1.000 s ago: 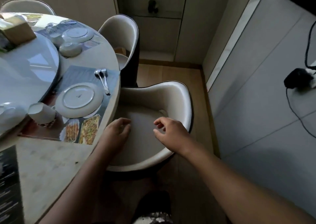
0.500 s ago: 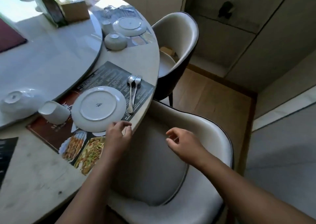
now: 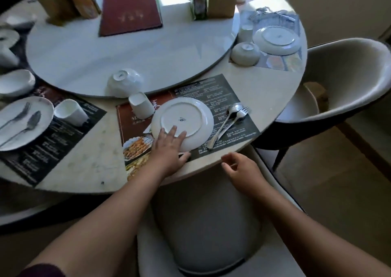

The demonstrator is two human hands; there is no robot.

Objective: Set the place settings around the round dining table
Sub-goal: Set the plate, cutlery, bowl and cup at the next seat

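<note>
Reaching forward since a moment ago, the left hand [image 3: 169, 149] now lies on the plate [image 3: 186, 116]; before, it only hung at the table's edge. Its fingers are straight and flat on the plate's near rim, at about seven o'clock. The thumb sticks out over the placemat [image 3: 237, 90], so it is not gripping. The plate sits upside down on that placemat, on the round table [image 3: 84, 160]. A white cup [image 3: 141, 105] stands just beside the plate at ten o'clock. A spoon and fork [image 3: 230, 116] lie together at three o'clock. The right hand [image 3: 243, 168] hangs just off the table's edge at five o'clock, fingers loose, holding nothing. A pale chair [image 3: 207, 223] sits under both arms.
</note>
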